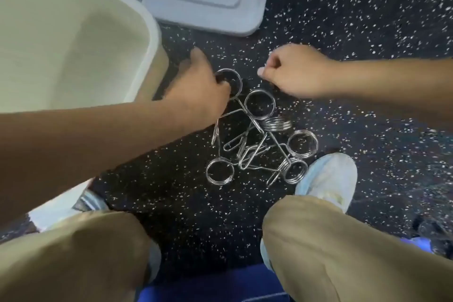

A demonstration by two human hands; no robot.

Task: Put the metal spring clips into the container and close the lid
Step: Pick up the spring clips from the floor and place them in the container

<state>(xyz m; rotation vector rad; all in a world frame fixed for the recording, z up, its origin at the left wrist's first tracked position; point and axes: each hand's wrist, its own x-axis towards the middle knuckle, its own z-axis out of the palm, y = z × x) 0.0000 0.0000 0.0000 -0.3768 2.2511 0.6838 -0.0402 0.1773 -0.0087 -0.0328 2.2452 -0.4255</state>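
Note:
Several metal spring clips (259, 144) lie tangled on the dark speckled floor between my feet. My left hand (198, 83) reaches over the pile's far left, and its fingers close on the coil of one spring clip (231, 81). My right hand (294, 71) hovers just beyond the pile with its fingers curled; I see nothing in it. The open cream container (147, 32) stands at the left, close to my left hand. Its grey lid (208, 12) lies flat on the floor behind the clips.
My knees in tan trousers fill the bottom of the view. One white shoe (328, 179) touches the pile's right side; the other shoe (63, 206) is at the lower left. Something blue (208, 289) lies under me.

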